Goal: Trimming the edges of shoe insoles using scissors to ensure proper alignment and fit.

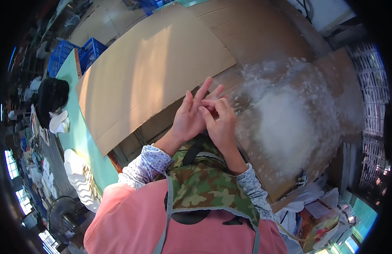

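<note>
My left hand (189, 114) is held palm up in front of my chest, with its thumb and some fingers stretched apart. Over its palm and finger bases, my right hand (222, 122) is closed, thumb and forefinger pinched together and touching the left hand. Whatever the pinch holds, if anything, is too small to make out. Just beyond both hands lies a large flat cardboard sheet (158, 72), striped with sunlight. To the right, white powder or fine fluff (289, 122) is heaped and scattered over brown cardboard (242, 29).
A stack of white curved pieces (82, 178) stands on the green tabletop (77, 122) at left, near a black bag-like item (52, 99). Blue crates (62, 57) are behind. A fan (64, 218) stands lower left; a woven rack (373, 101) rises at far right.
</note>
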{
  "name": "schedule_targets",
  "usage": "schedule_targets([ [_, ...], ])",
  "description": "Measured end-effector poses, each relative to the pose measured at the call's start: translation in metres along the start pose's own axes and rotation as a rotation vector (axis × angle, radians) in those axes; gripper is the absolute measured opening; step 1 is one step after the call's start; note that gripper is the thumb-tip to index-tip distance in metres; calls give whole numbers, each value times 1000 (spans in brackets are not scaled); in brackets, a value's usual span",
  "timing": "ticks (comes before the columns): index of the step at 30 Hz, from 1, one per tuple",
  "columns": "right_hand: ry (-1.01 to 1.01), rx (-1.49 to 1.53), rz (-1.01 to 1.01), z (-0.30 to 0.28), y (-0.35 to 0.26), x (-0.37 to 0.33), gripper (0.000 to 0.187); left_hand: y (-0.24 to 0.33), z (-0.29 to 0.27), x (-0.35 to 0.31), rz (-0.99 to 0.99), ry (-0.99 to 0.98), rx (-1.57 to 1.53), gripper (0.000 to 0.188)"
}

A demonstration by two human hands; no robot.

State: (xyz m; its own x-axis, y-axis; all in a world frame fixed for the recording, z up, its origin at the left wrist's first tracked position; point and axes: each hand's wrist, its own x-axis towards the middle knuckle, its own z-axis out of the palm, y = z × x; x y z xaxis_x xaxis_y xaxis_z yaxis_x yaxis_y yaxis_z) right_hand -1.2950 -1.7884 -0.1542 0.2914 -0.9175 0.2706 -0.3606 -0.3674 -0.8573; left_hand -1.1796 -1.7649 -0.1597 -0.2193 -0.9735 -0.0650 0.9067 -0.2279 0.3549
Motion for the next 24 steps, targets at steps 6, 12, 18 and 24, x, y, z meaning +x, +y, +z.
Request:
schedule_targets([
  [6, 396, 21, 209, -61, 55, 64, 15, 5, 14, 37, -35, -67, 139, 71],
  [12, 147, -265, -184, -41, 31, 86, 22, 19, 4, 68, -91, -28, 82, 73],
  [18, 513, -192, 112, -102, 155, 130, 15, 50, 0, 104, -249, -264, 659, 44],
  [24, 550, -15, 440, -122, 186, 163, 21, 161, -99, 206, 284, 74, 1477, 39],
])
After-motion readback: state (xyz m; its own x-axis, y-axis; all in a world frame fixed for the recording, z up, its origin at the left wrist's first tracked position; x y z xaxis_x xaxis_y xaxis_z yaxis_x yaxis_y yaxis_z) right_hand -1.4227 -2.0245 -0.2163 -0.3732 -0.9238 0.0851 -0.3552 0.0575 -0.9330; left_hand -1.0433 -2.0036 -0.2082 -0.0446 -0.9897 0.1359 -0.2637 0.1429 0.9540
